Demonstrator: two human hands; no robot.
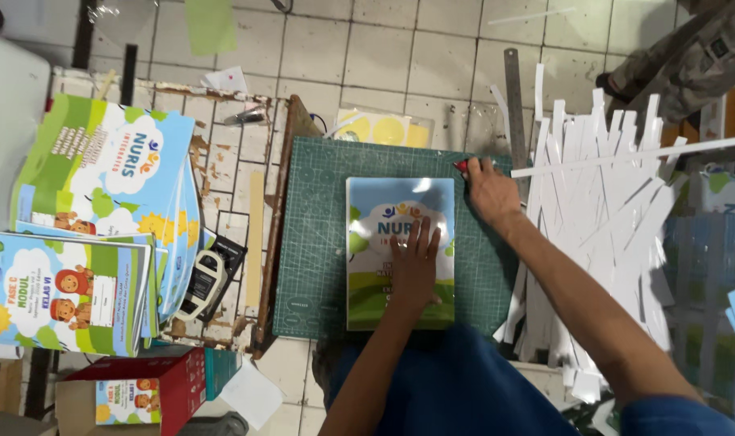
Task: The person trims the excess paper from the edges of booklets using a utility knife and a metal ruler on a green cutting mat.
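So the left hand (416,262) was lying flat and wide open on the booklet (399,250), fingers spread, palm pressing down on the lower middle of the glossy cover; not gripping anything, just pinning it in place. The booklet itself sat upright in the middle of the green cutting mat (315,242), roughly square with the mat's grid; the mat lay on the tiled floor.

The right hand (490,192) was up at the booklet's top right corner, curled closed around a small red-tipped cutter (462,165); only the red end poked out past the fingers, so how much of the blade was out I couldn't tell; the tip sat just off the cover's top edge.

Right of the mat there was a big heap of white paper strips (601,210), with a steel ruler (515,105) poking up beside it; off to the left, stacks of similar booklets (93,218) on a worn low table (238,161).
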